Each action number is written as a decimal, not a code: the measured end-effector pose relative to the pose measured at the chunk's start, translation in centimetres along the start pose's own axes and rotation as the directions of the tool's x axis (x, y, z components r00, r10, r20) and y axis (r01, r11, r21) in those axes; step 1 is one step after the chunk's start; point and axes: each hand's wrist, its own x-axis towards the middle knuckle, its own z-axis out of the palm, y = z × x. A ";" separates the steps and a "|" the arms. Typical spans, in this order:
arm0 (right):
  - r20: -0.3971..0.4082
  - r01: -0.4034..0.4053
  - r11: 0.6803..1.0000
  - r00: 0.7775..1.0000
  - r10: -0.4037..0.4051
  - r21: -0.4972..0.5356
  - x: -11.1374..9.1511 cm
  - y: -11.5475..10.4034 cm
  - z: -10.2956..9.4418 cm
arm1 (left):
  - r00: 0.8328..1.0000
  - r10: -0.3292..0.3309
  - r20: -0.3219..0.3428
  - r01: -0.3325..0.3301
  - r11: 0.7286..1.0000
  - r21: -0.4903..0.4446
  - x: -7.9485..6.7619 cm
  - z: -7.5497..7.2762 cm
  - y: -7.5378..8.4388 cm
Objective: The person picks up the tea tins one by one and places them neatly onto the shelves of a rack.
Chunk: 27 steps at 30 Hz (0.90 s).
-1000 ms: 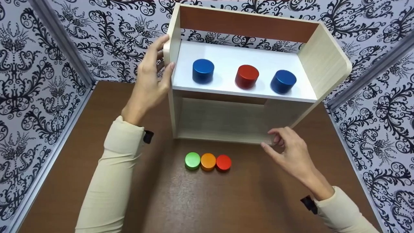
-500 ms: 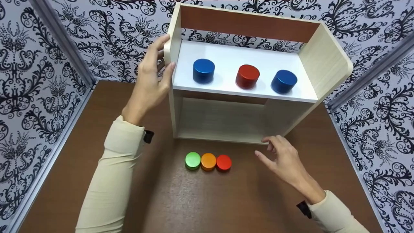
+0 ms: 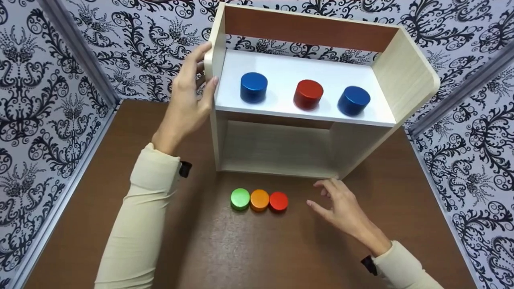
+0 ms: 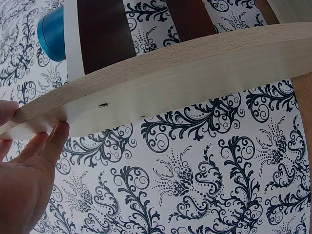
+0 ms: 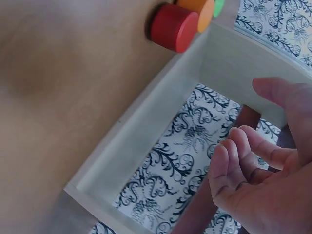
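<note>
A two-level wooden shelf (image 3: 303, 120) with a white upper board stands at the back of the brown table. My left hand (image 3: 188, 94) grips the front edge of its left side panel (image 4: 161, 73), thumb on one face and fingers on the other. On the white board sit a blue cylinder (image 3: 253, 88), a dark red cylinder (image 3: 308, 95) and another blue cylinder (image 3: 353, 101). In front of the shelf, green (image 3: 240, 199), orange (image 3: 259, 200) and bright red (image 3: 278, 201) cylinders stand in a row, side by side. My right hand (image 3: 341, 208), loosely curved and holding nothing, hovers right of the bright red one.
Patterned black-and-white walls (image 3: 474, 168) enclose the table (image 3: 257, 253) at the left, back and right. The shelf's lower level (image 3: 277, 146) faces me, with its front edge just behind the row of cylinders. Its right side panel (image 3: 405, 76) slants outward in the head view.
My right hand has moved left and toward me, from the shelf's lower right corner toward the bright red cylinder. The left hand keeps its hold on the side panel.
</note>
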 end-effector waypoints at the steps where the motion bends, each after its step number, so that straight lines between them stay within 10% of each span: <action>1: 0.008 -0.008 1.000 1.000 0.008 -0.002 -0.1 0.1 0.2 | 1.000 0.000 0.000 0.000 1.000 0.001 0.0 0.0 0.0; 27: 0.173 -0.154 0.988 0.974 0.148 0.023 -1.2 0.9 3.6 | 1.000 -0.007 0.007 0.007 1.000 0.014 0.0 0.0 0.0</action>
